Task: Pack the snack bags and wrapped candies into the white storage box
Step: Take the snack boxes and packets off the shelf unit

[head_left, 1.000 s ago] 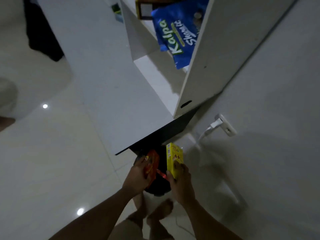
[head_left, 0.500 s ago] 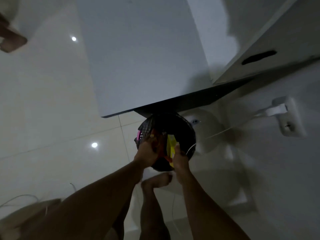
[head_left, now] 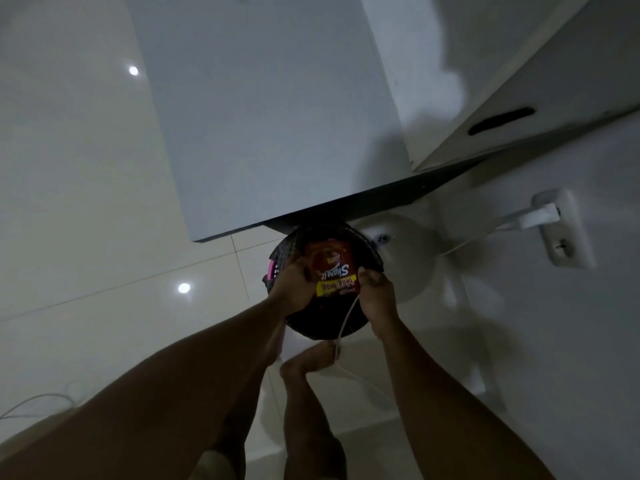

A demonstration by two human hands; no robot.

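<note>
At the far left, a glossy pale tiled floor [head_left: 86, 237] is seen, with ceiling lights mirrored in it. Moving inward, the left hand [head_left: 294, 289] is found low over a dark round basket [head_left: 325, 327] that sits on the floor, part-way beneath the edge of a white cabinet panel [head_left: 270, 116]. The left arm is stretched forward and down, nearly straight, and its fingers [head_left: 304, 271] are curled over the left edge of a dark red snack bag with a yellow band of print [head_left: 332, 271]. The bag is held flat, its printed face turned up, just above the basket's opening; this is judged to be a lift out of the basket, so that the bag can be carried to the white storage box, which is not seen in this view. A two-handed hold is judged to suit a limp, crackly packet that would otherwise fold.

A thin white cable [head_left: 346, 317] is draped across the basket rim and trails toward a bare foot [head_left: 311, 362]; it could be snagged as the bag is raised.

Further right, the right hand [head_left: 377, 299] mirrors the left, its fingers [head_left: 367, 277] closed on the bag's right edge, the forearm angled inward. On the wall at the far right, a white socket with a plug [head_left: 554, 226] is fitted.
</note>
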